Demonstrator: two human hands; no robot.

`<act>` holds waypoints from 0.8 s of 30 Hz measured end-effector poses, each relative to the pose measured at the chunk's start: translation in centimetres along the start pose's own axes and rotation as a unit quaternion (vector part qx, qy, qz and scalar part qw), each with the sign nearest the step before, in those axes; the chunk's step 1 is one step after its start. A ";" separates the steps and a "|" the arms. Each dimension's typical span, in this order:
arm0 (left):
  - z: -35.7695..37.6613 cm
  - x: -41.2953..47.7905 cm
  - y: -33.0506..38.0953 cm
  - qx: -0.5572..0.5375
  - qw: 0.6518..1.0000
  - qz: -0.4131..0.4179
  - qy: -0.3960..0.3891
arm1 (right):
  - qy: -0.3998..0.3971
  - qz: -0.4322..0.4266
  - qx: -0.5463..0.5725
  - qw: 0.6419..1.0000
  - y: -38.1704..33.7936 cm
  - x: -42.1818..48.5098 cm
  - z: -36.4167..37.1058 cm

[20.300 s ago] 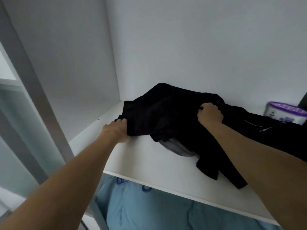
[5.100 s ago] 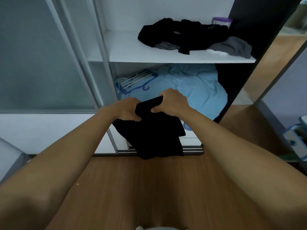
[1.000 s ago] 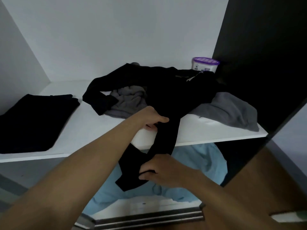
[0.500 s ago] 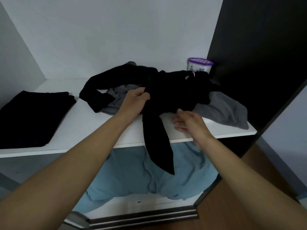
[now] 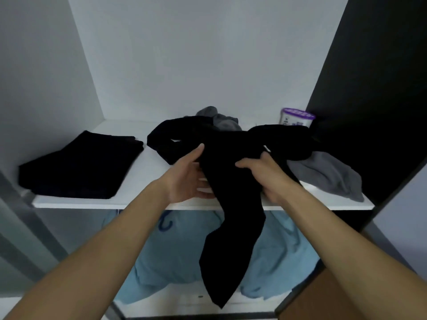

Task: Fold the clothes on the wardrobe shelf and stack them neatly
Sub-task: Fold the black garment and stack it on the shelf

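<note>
Crumpled black cloth garment (image 5: pixel 233 158) draped over white wardrobe shelf (image 5: pixel 147 167) edge, pinched between left hand (image 5: pixel 187 179) and right hand (image 5: pixel 265 174) fingers; bare shelf beside folded black stack (image 5: pixel 80 167).

The hanging garment (image 5: pixel 233 239) is plain black; the folded pile (image 5: pixel 80 167) black; a crumpled garment (image 5: pixel 328 176) grey; the shelf (image 5: pixel 147 172) white; the bedding (image 5: pixel 277 257) below light blue; the tub's lid (image 5: pixel 298 112) purple.

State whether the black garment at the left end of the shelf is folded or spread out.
Folded. The black garment lies flat as a compact, straight-edged block on the shelf, apart from the tangled pile.
</note>
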State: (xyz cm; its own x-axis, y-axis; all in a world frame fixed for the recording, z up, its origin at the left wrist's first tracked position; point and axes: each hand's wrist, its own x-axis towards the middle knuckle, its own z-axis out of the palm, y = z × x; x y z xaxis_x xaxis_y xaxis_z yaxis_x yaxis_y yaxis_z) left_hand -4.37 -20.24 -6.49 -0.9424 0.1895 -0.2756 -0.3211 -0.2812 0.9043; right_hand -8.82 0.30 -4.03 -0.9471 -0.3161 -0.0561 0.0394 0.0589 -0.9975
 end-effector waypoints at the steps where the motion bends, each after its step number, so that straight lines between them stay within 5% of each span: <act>1: 0.5 -0.1 0.0 -0.020 1.000 0.002 -0.007 | -0.036 -0.007 -0.073 0.997 0.8 -1.2 0.6; 4: 2.6 0.1 -1.3 -0.026 0.997 -0.026 0.065 | -0.169 0.001 -0.263 0.950 4.3 -5.0 2.6; 8: 2.0 -0.6 -3.7 0.034 0.984 -0.029 0.171 | -0.305 0.104 -0.248 0.913 7.5 -8.4 1.5; 10: 0.9 -1.7 -4.5 0.029 0.985 -0.034 0.164 | -0.240 0.145 -0.265 0.922 8.8 -9.5 0.2; 12: 0.1 -3.0 -5.3 0.026 0.987 -0.042 0.150 | -0.035 0.100 -0.272 0.956 10.5 -10.0 -0.8; 14: -0.5 -4.2 -6.6 0.046 0.989 -0.047 0.132 | 0.152 0.001 -0.310 0.938 11.2 -10.5 -1.1; 18: -1.2 -6.6 -9.5 0.059 0.991 -0.060 0.100 | 0.164 -0.083 -0.314 0.932 11.9 -11.6 1.8; 22: -2.0 -9.6 -11.5 0.078 0.992 -0.074 0.070 | 0.323 -0.146 -0.338 0.872 12.0 -13.5 3.3; 24: -2.2 -11.4 -11.8 0.101 0.991 -0.066 0.054 | 0.289 -0.133 -0.284 0.904 11.4 -14.1 2.6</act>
State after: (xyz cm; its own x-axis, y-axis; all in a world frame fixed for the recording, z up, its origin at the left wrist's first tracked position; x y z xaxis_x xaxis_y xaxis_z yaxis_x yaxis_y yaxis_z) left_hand 9.99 -21.18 -14.69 -0.9017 0.1066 -0.4189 -0.4267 -0.0641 0.9021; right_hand 5.81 2.93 -14.70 -0.9132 0.1482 0.3796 -0.2295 0.5826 -0.7797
